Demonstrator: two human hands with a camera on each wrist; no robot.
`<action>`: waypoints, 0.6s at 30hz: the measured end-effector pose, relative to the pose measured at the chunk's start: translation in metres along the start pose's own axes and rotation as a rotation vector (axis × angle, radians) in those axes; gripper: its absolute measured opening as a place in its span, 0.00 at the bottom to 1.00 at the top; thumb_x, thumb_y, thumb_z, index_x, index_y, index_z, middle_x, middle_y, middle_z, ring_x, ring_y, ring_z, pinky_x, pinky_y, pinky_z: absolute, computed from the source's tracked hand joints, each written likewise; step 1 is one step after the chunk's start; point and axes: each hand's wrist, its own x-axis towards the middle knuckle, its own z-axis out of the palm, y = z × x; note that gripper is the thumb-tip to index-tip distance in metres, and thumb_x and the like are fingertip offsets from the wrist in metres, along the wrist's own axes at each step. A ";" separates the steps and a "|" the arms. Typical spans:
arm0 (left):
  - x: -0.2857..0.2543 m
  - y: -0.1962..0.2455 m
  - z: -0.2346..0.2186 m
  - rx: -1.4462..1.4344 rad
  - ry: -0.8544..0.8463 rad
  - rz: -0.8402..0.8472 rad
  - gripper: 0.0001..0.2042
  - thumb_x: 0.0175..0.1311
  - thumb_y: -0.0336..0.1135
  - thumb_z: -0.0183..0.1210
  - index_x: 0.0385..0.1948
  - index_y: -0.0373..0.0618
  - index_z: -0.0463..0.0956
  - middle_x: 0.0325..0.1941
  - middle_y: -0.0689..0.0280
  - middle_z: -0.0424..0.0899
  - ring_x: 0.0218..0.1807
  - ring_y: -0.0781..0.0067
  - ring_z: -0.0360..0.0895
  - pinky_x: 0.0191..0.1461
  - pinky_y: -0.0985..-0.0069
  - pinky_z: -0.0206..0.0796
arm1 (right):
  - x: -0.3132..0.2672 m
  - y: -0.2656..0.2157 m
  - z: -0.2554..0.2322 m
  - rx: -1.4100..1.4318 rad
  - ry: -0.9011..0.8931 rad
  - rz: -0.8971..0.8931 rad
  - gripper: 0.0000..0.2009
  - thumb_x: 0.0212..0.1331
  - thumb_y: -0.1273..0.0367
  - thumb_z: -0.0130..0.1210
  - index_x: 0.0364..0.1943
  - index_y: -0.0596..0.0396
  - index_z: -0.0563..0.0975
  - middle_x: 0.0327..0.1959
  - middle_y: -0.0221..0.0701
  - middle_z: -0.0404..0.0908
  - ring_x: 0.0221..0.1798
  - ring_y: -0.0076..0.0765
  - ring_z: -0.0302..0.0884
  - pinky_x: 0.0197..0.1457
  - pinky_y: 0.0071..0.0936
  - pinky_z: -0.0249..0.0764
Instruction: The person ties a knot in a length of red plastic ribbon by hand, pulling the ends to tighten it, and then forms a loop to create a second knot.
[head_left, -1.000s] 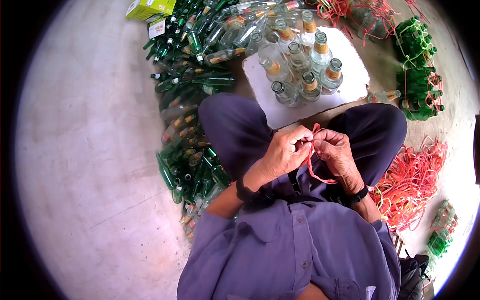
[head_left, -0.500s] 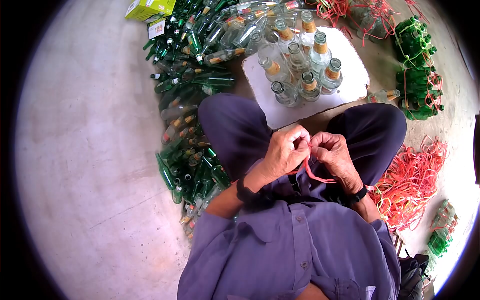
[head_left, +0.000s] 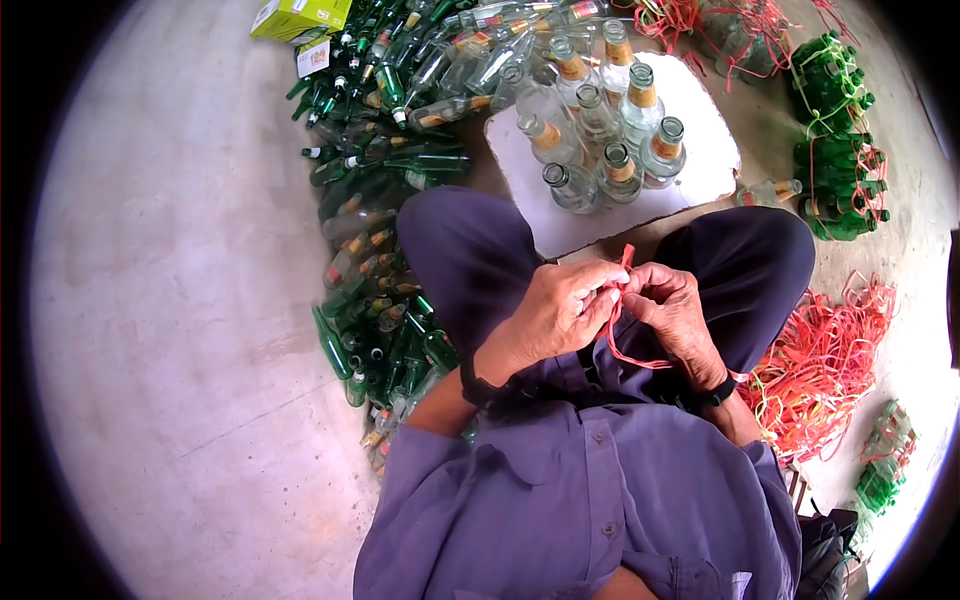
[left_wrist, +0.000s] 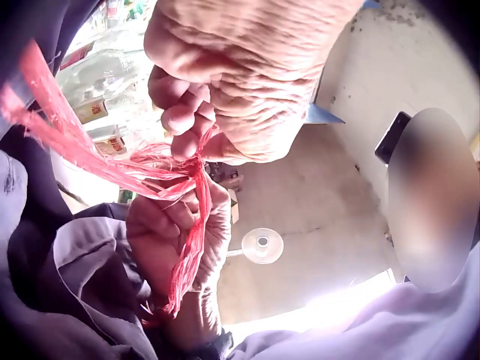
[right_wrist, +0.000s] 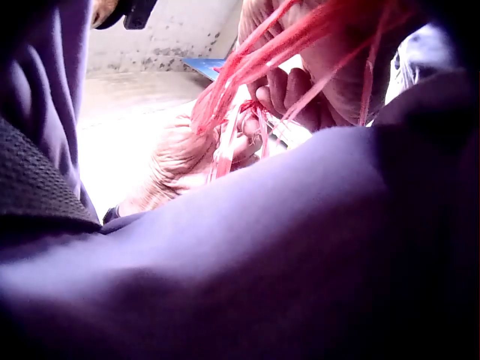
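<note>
Red plastic string (head_left: 622, 318) is pinched between both hands, close over the lap of a person in a purple shirt (head_left: 590, 500). The left hand (head_left: 555, 312) curls its fingers round the string from one side, the right hand (head_left: 672, 305) clamps thumb and fingers on it from the other, and their fingertips touch at the pinch. A short end of string sticks up above the grip; a loop hangs below it toward the belly. In the left wrist view the strands gather into a tight bunch between the two hands.

Just beyond the grip, past the knees, clear glass bottles (head_left: 600, 130) stand upright on a white board (head_left: 700, 165). Left of the grip lies a heap of green bottles (head_left: 385, 200) on the concrete floor (head_left: 170, 300). Right of it lies a loose pile of red string (head_left: 830, 365), and farther off tied bundles of green bottles (head_left: 835, 140).
</note>
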 end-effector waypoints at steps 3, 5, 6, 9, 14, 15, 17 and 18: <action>-0.001 -0.002 -0.003 0.046 -0.073 -0.095 0.07 0.59 0.23 0.59 0.39 0.38 0.80 0.32 0.60 0.81 0.30 0.61 0.81 0.34 0.72 0.72 | 0.000 0.004 -0.001 0.011 0.009 -0.010 0.03 0.56 0.81 0.60 0.32 0.60 0.80 0.30 0.23 0.82 0.33 0.16 0.77 0.41 0.16 0.74; 0.000 -0.007 -0.003 0.178 -0.034 -0.048 0.06 0.58 0.22 0.59 0.37 0.38 0.80 0.35 0.60 0.82 0.30 0.61 0.81 0.36 0.73 0.73 | 0.000 0.002 0.000 -0.016 0.017 -0.014 0.03 0.56 0.81 0.60 0.31 0.60 0.80 0.30 0.23 0.82 0.33 0.16 0.77 0.41 0.16 0.74; 0.000 -0.009 -0.003 0.178 -0.034 -0.048 0.06 0.58 0.22 0.59 0.37 0.38 0.80 0.35 0.60 0.82 0.30 0.61 0.81 0.36 0.73 0.73 | 0.000 0.001 0.002 -0.043 0.026 -0.018 0.03 0.57 0.81 0.60 0.31 0.60 0.79 0.30 0.23 0.82 0.33 0.16 0.77 0.41 0.16 0.74; 0.003 -0.012 -0.003 0.187 0.036 0.076 0.05 0.57 0.22 0.60 0.34 0.37 0.79 0.37 0.61 0.81 0.31 0.61 0.81 0.37 0.74 0.73 | -0.002 0.000 0.004 -0.064 0.054 -0.042 0.03 0.57 0.81 0.60 0.31 0.60 0.79 0.29 0.22 0.81 0.33 0.15 0.76 0.40 0.16 0.73; 0.002 -0.007 -0.011 -0.104 -0.125 -0.245 0.05 0.60 0.24 0.60 0.36 0.36 0.80 0.33 0.63 0.81 0.32 0.71 0.80 0.38 0.77 0.72 | -0.002 0.004 0.004 -0.125 0.057 -0.083 0.03 0.58 0.80 0.60 0.30 0.59 0.78 0.29 0.20 0.79 0.32 0.13 0.74 0.39 0.14 0.72; 0.003 -0.006 -0.009 -0.105 -0.125 -0.245 0.05 0.60 0.24 0.60 0.36 0.36 0.80 0.33 0.63 0.81 0.32 0.71 0.80 0.38 0.77 0.72 | -0.002 0.004 0.005 -0.134 0.061 -0.091 0.03 0.58 0.80 0.60 0.30 0.59 0.78 0.28 0.20 0.79 0.32 0.12 0.73 0.38 0.14 0.71; 0.005 -0.005 -0.004 -0.125 -0.048 -0.241 0.06 0.61 0.24 0.60 0.38 0.34 0.80 0.32 0.62 0.82 0.33 0.76 0.80 0.38 0.78 0.71 | -0.002 0.004 0.007 -0.138 0.065 -0.101 0.03 0.58 0.80 0.60 0.30 0.59 0.78 0.29 0.20 0.79 0.32 0.12 0.73 0.38 0.14 0.71; 0.005 -0.005 -0.005 -0.125 -0.048 -0.241 0.06 0.61 0.24 0.60 0.38 0.34 0.80 0.32 0.62 0.82 0.33 0.76 0.80 0.38 0.78 0.71 | -0.002 0.004 0.007 -0.142 0.068 -0.110 0.03 0.58 0.80 0.59 0.30 0.58 0.78 0.29 0.20 0.79 0.33 0.12 0.73 0.38 0.14 0.71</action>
